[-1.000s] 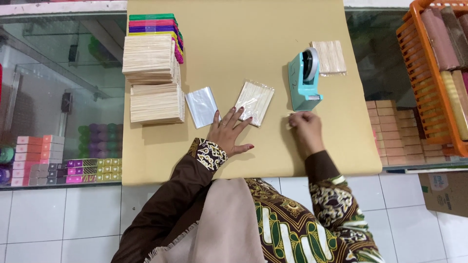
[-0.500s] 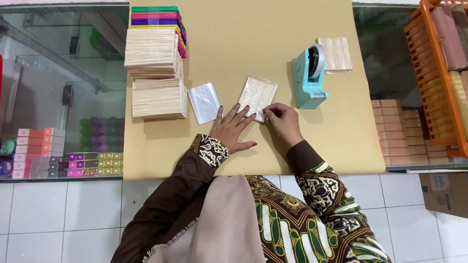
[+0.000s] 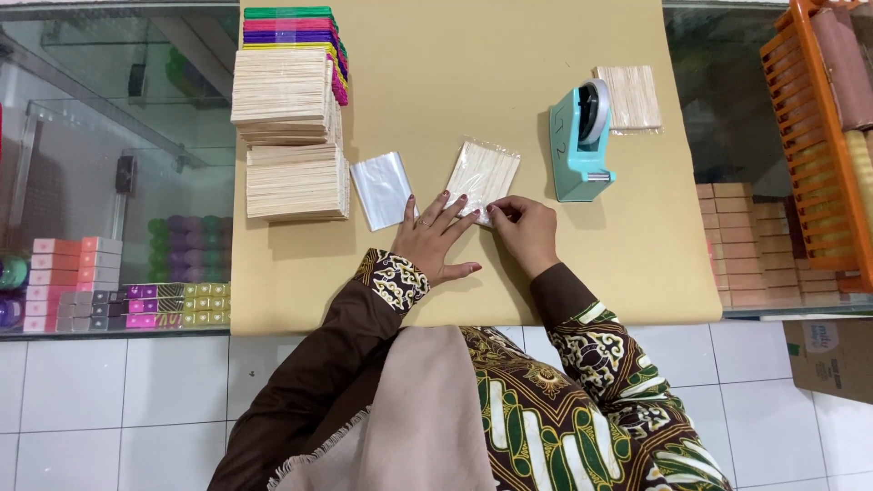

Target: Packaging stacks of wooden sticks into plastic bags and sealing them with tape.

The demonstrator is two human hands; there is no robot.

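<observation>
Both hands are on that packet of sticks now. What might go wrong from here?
1. The left hand pins only one corner of the packet of wooden sticks, so it may twist as the right hand works the near edge.
2. The loose clear bag lies beside the left hand and could get brushed aside.

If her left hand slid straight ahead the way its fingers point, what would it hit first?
The left hand already has fingertips on the clear plastic packet of pale wooden sticks; it would likely push that packet first.
</observation>
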